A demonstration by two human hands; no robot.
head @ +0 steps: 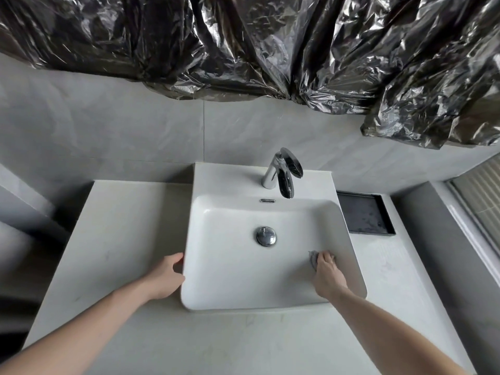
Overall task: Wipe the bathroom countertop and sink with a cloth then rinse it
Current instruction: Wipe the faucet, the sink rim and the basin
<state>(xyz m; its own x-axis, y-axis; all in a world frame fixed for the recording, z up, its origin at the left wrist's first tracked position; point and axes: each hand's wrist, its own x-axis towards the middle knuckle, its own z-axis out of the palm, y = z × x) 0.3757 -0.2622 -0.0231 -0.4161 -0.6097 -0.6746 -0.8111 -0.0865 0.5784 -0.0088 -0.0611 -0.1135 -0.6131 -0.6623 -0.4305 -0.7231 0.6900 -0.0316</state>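
- My right hand (328, 274) is inside the sink (270, 299), fingers curled down on a small grey cloth (313, 259) bunched against the basin's right inner wall, at about 4 o'clock from the drain (266, 235).
- My left hand (165, 277) holds nothing; its fingers lie relaxed against the sink's outer left edge at about 9 o'clock, thumb on the rim, bracing.
- Stage, as I judge it: mid-wipe of the basin interior. The right wall is being worked now; I cannot tell which other parts of the basin are already covered.
- The desk (121, 239): faint marks show on the left slab at 9 o'clock and on the front strip at 6 o'clock. A patch on the right at 3 o'clock looks streaked, possibly damp. I cannot confirm whether the desk wipe is complete.
- The faucet (284, 171) at 12 o'clock shows no water running, so the rinse is judged not yet begun.
- A black tray (389, 212) sits at 2 o'clock on the desk, just beside the sink.
- Remaining, by my estimate: finish basin, check desk, rinse cloth.
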